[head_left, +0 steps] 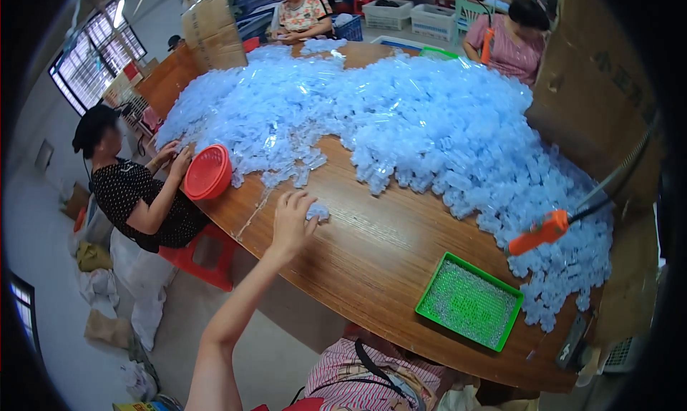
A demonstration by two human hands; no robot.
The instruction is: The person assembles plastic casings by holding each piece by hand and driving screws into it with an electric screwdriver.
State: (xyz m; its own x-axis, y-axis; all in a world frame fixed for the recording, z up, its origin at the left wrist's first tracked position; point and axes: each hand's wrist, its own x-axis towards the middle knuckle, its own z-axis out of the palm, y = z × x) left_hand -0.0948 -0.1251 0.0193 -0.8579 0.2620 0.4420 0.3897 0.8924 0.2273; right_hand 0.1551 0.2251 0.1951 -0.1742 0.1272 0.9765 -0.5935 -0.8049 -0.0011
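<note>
My left hand [292,221] reaches over the wooden table [358,268] with its fingers curved and apart. Just beyond the gap between thumb and fingers sits a small translucent bluish plastic piece [318,211]; I cannot tell whether the fingertips touch it. A large heap of similar clear plastic pieces [429,125] covers the far part of the table and runs down the right side. No part of my right hand shows.
A green tray [424,312] of small shiny bits lies at the near right. An orange-handled tool [540,232] hangs over the heap by a cable. Red baskets [210,171] stand by a co-worker [132,189] at left. Two more people sit across; cardboard [594,125] borders the right.
</note>
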